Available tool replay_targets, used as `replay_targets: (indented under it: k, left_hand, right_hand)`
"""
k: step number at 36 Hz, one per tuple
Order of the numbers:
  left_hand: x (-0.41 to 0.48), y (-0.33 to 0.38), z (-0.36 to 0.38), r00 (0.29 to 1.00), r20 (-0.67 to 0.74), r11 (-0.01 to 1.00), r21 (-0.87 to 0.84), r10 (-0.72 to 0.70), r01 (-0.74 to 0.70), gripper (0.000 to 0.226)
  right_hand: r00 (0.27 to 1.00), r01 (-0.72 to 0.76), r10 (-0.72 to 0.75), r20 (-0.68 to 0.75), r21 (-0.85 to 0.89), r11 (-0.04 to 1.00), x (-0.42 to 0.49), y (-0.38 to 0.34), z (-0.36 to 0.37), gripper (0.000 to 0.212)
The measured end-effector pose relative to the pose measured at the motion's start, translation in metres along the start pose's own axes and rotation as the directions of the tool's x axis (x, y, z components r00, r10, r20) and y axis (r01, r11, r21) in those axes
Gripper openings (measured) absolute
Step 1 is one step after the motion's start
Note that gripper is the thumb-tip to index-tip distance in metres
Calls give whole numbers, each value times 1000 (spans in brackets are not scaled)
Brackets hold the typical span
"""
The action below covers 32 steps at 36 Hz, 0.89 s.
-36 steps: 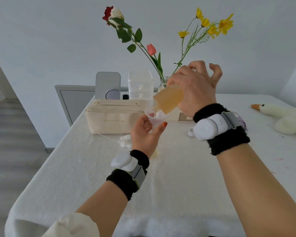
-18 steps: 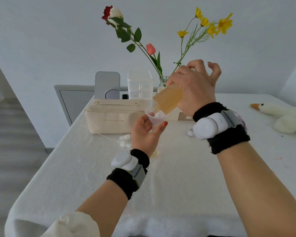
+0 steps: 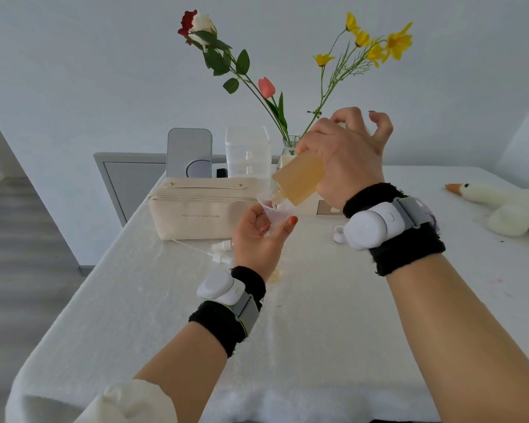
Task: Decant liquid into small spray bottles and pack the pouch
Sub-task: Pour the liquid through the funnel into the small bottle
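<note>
My right hand (image 3: 345, 157) grips a bottle of amber liquid (image 3: 300, 178), tilted neck-down toward the left. Its mouth sits over a small clear funnel (image 3: 274, 210). My left hand (image 3: 257, 239) holds the funnel from below between thumb and fingers; whatever is under the funnel is hidden by the palm. A cream zip pouch (image 3: 200, 209) stands on the white table just left of the hands. Two white spray tops (image 3: 222, 251) with thin tubes lie in front of the pouch. A small white cap (image 3: 338, 233) lies near my right wrist.
Behind the pouch stand a grey mirror-like stand (image 3: 190, 152), a clear drawer box (image 3: 248, 151) and a glass vase of flowers (image 3: 290, 145). A plush goose (image 3: 501, 206) lies at the right. The table's left edge (image 3: 83, 288) drops to the floor.
Both hands and the tilted bottle stay almost still; the bottle has shifted only very slightly over the funnel.
</note>
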State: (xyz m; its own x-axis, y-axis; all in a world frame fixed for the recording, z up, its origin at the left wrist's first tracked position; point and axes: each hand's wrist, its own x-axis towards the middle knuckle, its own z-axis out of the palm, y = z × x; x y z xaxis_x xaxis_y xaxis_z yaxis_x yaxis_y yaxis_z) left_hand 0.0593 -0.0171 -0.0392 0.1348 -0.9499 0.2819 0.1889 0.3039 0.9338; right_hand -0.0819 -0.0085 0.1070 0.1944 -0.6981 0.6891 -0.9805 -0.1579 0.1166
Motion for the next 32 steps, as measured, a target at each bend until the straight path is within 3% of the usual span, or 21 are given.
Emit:
replay_targets:
  k: [32]
  left_hand:
    - [1, 1, 1, 1000, 4, 1000, -9, 1, -1, 48]
  right_hand:
    - [1000, 15, -15, -14, 8, 1000, 0, 0, 2, 57]
